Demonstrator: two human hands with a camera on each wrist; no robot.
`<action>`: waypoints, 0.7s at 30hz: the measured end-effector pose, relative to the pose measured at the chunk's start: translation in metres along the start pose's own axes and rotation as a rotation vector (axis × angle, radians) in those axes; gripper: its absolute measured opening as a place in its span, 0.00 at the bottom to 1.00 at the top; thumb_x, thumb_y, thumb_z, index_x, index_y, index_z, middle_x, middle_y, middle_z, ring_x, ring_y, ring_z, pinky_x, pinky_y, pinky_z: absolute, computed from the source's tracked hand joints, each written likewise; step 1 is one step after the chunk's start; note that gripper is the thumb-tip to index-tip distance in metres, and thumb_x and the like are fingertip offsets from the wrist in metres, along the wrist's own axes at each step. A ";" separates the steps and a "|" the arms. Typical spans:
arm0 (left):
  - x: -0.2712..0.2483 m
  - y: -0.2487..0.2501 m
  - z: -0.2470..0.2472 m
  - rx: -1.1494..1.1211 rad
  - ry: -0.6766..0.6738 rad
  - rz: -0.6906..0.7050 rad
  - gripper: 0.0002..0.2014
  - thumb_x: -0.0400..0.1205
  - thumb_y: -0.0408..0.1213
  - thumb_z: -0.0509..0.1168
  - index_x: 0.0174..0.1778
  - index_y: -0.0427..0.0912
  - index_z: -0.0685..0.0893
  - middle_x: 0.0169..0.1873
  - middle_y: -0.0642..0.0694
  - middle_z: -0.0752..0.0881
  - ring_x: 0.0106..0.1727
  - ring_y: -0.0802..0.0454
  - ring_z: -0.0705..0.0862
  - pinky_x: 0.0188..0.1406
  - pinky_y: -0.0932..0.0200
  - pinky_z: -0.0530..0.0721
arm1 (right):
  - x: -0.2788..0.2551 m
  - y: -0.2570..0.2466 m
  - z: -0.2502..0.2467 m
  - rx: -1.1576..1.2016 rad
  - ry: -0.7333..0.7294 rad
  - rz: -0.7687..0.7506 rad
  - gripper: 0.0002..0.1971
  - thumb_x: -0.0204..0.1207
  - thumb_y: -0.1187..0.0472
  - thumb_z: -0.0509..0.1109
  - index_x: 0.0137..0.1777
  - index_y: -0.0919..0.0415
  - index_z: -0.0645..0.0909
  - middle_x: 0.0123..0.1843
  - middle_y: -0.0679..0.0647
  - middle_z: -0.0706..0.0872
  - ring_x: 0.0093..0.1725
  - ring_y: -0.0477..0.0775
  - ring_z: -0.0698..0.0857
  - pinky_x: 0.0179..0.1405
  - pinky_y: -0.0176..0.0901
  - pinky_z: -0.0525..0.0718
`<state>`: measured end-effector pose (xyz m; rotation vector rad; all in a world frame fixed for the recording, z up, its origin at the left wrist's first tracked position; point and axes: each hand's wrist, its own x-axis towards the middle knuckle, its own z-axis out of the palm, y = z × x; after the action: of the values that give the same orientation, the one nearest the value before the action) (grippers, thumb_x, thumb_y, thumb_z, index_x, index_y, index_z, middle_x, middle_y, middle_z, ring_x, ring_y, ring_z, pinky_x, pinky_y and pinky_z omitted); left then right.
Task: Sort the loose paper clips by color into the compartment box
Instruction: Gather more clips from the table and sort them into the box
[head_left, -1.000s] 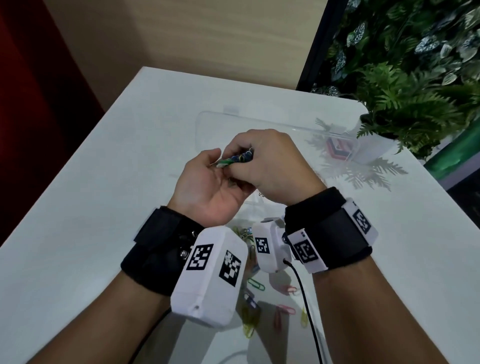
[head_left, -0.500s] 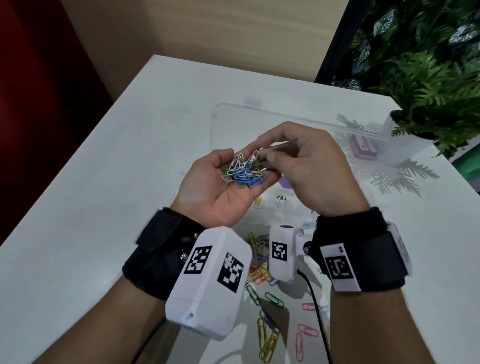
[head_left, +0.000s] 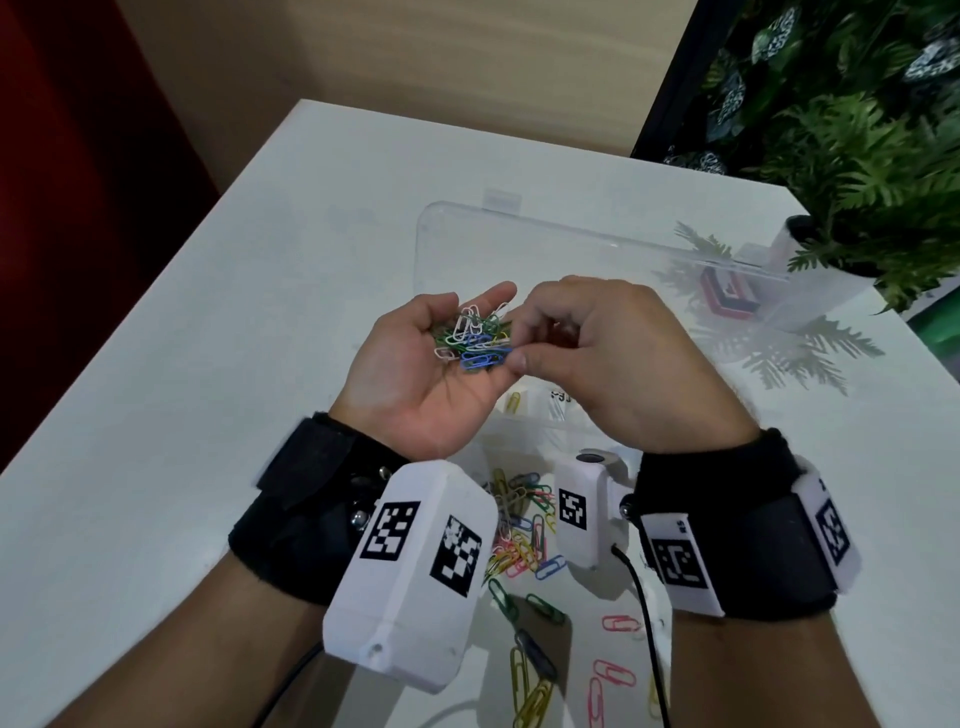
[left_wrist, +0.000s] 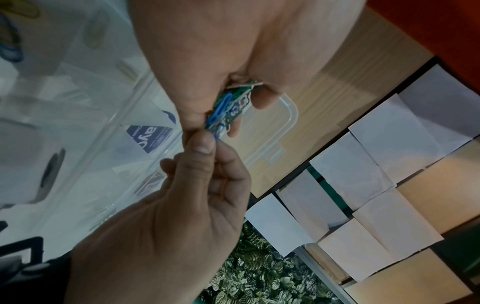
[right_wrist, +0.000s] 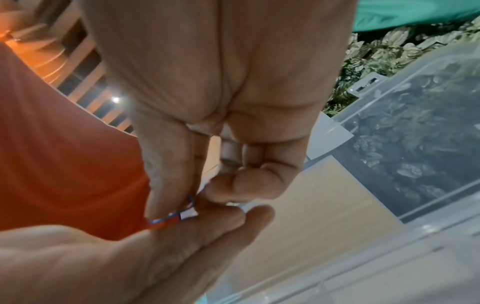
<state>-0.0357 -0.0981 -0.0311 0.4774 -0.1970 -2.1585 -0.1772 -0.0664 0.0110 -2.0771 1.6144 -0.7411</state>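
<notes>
My left hand (head_left: 447, 364) is held palm up above the clear compartment box (head_left: 540, 410), its fingers cupped round a bunch of white, green and blue paper clips (head_left: 475, 335). The thumb and forefinger of my right hand (head_left: 519, 343) pinch a blue clip (head_left: 488, 358) at the bunch's near edge. The left wrist view has the same blue clip (left_wrist: 219, 109) between the fingers. In the right wrist view the pinched blue clip (right_wrist: 179, 216) shows at the thumb tip. Loose clips of several colors (head_left: 519, 535) lie on the white table below my wrists.
The box's clear lid (head_left: 519, 234) lies open behind my hands. A small clear container with a red object (head_left: 727, 293) and a potted fern (head_left: 857, 197) stand at the back right. The table's left edge (head_left: 156, 291) runs diagonally. A black cable (head_left: 644, 613) hangs from my right wrist.
My left hand opened from a closed grip to a cupped palm, baring the clips. My right fingers moved from the white clips down to the blue clip and pinched it.
</notes>
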 end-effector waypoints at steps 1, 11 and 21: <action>0.000 -0.001 0.000 -0.021 -0.004 -0.005 0.22 0.85 0.38 0.50 0.65 0.27 0.79 0.54 0.25 0.85 0.51 0.33 0.87 0.49 0.41 0.86 | -0.001 0.000 -0.001 0.034 0.012 0.000 0.02 0.70 0.64 0.75 0.38 0.58 0.85 0.29 0.37 0.82 0.29 0.40 0.76 0.28 0.28 0.69; -0.002 -0.002 0.004 0.028 0.062 0.033 0.19 0.84 0.38 0.50 0.59 0.29 0.79 0.34 0.35 0.86 0.33 0.44 0.88 0.30 0.58 0.87 | 0.005 -0.008 0.014 -0.141 -0.009 -0.088 0.07 0.70 0.58 0.76 0.48 0.53 0.88 0.31 0.36 0.75 0.33 0.44 0.73 0.41 0.30 0.71; -0.004 0.000 0.005 -0.024 0.042 0.034 0.18 0.86 0.37 0.49 0.46 0.28 0.80 0.31 0.34 0.87 0.30 0.43 0.89 0.29 0.57 0.88 | 0.007 -0.008 0.020 -0.133 0.125 -0.209 0.06 0.70 0.63 0.72 0.44 0.56 0.90 0.34 0.38 0.78 0.45 0.40 0.77 0.42 0.26 0.70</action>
<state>-0.0357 -0.0947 -0.0252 0.5017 -0.1543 -2.1131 -0.1571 -0.0710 0.0017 -2.3644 1.5651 -0.8699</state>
